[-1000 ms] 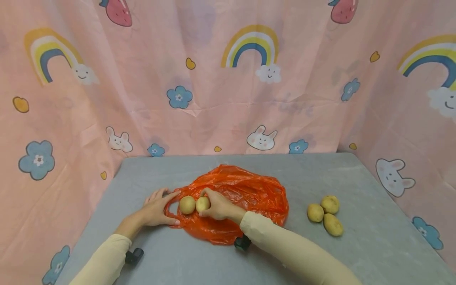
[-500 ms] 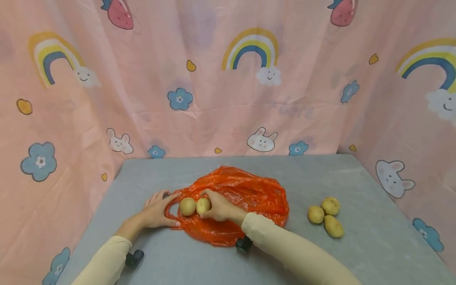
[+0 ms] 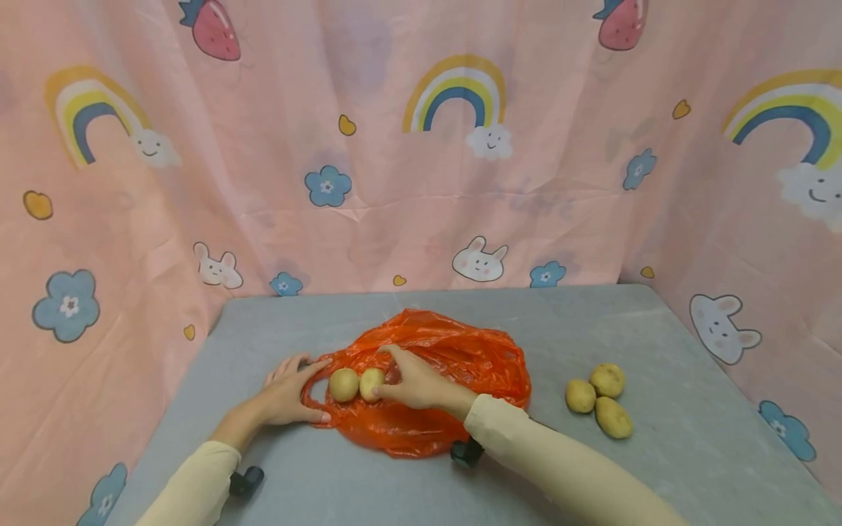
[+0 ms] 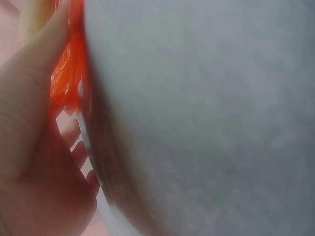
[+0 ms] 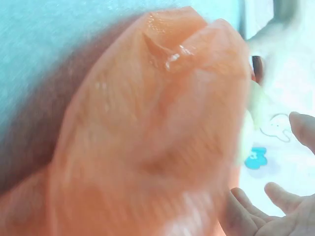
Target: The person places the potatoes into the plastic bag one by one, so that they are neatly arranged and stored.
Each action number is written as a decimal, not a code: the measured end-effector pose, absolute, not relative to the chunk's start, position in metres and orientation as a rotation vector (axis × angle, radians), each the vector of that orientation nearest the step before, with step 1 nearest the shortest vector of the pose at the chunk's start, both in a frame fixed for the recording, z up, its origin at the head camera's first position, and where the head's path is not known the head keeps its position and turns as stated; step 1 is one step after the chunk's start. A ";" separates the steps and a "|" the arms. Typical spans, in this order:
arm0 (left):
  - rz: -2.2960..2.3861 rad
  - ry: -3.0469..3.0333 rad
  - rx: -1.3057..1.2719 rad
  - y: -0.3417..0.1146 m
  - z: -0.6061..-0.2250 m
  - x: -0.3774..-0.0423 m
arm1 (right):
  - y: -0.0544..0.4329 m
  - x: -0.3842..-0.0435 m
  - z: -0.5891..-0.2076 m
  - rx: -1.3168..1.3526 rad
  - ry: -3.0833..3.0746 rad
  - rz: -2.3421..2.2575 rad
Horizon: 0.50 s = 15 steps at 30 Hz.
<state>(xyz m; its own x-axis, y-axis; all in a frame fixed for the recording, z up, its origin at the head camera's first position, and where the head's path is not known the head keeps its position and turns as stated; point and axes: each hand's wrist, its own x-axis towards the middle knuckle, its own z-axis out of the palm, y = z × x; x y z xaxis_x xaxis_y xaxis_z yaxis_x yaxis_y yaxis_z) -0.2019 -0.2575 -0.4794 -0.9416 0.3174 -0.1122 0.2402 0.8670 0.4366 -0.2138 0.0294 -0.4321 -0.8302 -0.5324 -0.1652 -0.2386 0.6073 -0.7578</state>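
An orange-red plastic bag (image 3: 454,343) lies flattened on the grey table, one handle loop toward the left. On its left end sit two potatoes side by side, the left potato (image 3: 344,385) and the right potato (image 3: 371,384). My left hand (image 3: 286,394) spreads thumb and index finger across the loop, their tips at the bag's edge. In the left wrist view its thumb lies along the crumpled plastic. My right hand (image 3: 417,380) is beside the right potato, thumb and fingers parted. Spread fingers (image 5: 283,199) also show in the right wrist view, past the bag.
Three more potatoes (image 3: 607,380) lie grouped on the table (image 3: 526,467) to the right of the bag. A pink curtain (image 3: 395,219) with printed rainbows and rabbits surrounds the table's back and sides. A dark wrist device (image 3: 467,451) is under the right forearm.
My right hand has loosened around the right potato and drawn back slightly to the right, its fingers parting. The left hand and the bag stay in place.
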 end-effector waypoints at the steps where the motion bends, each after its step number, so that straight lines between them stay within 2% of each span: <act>1: 0.636 2.857 0.426 -0.257 -0.479 -0.202 | 0.031 -0.213 -0.431 -0.617 2.462 -1.083; 15: 0.660 2.860 0.424 -0.257 -0.479 -0.201 | 0.056 -0.206 -0.408 -0.635 2.524 -1.095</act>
